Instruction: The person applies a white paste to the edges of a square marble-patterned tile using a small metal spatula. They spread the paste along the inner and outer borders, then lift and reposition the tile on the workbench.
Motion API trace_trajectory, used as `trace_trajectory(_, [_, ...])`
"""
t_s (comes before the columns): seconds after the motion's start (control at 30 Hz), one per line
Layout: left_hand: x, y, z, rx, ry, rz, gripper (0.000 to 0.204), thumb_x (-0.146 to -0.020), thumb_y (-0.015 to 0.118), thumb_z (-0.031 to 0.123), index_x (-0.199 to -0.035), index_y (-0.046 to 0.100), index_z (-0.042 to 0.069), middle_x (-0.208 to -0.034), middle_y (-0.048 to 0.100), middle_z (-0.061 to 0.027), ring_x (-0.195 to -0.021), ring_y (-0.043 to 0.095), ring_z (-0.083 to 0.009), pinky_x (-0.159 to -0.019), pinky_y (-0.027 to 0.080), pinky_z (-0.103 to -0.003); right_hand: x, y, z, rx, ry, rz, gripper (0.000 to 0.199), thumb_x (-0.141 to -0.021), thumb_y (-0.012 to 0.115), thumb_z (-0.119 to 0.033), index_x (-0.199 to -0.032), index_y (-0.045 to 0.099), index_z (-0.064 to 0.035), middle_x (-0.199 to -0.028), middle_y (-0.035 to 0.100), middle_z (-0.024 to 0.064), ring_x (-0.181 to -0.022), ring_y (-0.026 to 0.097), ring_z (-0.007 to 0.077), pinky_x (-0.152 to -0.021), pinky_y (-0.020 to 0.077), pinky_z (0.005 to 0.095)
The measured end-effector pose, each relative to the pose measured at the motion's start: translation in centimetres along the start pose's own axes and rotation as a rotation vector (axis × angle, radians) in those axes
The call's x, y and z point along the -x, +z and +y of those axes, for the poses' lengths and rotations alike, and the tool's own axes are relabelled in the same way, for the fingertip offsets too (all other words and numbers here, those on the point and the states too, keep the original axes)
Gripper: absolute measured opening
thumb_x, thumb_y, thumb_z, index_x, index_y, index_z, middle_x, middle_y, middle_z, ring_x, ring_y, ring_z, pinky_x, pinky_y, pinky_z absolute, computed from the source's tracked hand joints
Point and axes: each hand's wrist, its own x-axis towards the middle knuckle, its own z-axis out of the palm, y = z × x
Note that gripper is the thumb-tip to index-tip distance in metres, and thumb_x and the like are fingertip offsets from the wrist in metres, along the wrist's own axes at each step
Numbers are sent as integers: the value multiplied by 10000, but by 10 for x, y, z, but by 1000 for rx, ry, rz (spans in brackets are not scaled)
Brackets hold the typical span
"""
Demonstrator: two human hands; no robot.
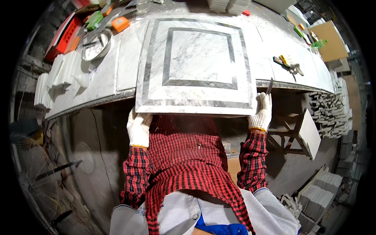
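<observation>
A long grey stone bench with a big marble tile lying on it, sticking out over the near edge.

Your gloved left hand grips the tile's near left corner from below. Your gloved right hand is closed around a thin blade at the near right corner. Farther off sit a metal bowl, an orange block and stacks of white tiles.

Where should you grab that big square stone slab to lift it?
Probably by its near edge, from underneath. The marble slab juts past the workbench toward the person, so only that edge is free. The left hand is already under one corner; the right hand is beside the other, pinching a thin blade.
</observation>
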Motion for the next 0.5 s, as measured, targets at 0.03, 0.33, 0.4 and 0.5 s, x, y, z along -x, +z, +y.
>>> trace_trajectory(0.03, [1, 3, 1, -16, -5, 17, 470, -885, 584, 20, -1346, 493, 31, -1247, 604, -131, -1083, 640, -264, -962, 521, -382, 3, 3, -1, 7, -20, 12, 477, -914, 649, -36, -1354, 463, -24, -1005, 641, 85, -916, 635, 182, -849, 543, 315])
trace_trajectory(0.33, [-2, -3, -4, -30, 36, 7, 457, -900, 536, -1, -1354, 486, 25, -1256, 593, -148, -1123, 620, -274, -979, 522, -396, 7, -6, 4, -64, 20, -25, 412, -955, 609, -81, -1339, 467, -30, -1032, 638, 83, -960, 639, 188, -861, 555, 338])
trace_trajectory(0.4, [-3, -4, -4, -63, 46, 40, 472, -901, 530, 0, -1368, 467, 16, -1277, 577, -157, -1140, 614, -292, -988, 520, -416, 10, -7, 8, -62, 32, 11, 433, -974, 581, -93, -1377, 433, -37, -1057, 632, 82, -968, 640, 188, -854, 562, 343])
trace_trajectory(0.5, [-1, 1, -3, -97, 65, 54, 513, -861, 489, -32, -1371, 454, -3, -1280, 566, -161, -1140, 612, -302, -1001, 515, -427, 16, -9, 4, -101, 86, 37, 408, -989, 557, -108, -1373, 431, -42, -1052, 629, 73, -960, 640, 182, -848, 568, 336])
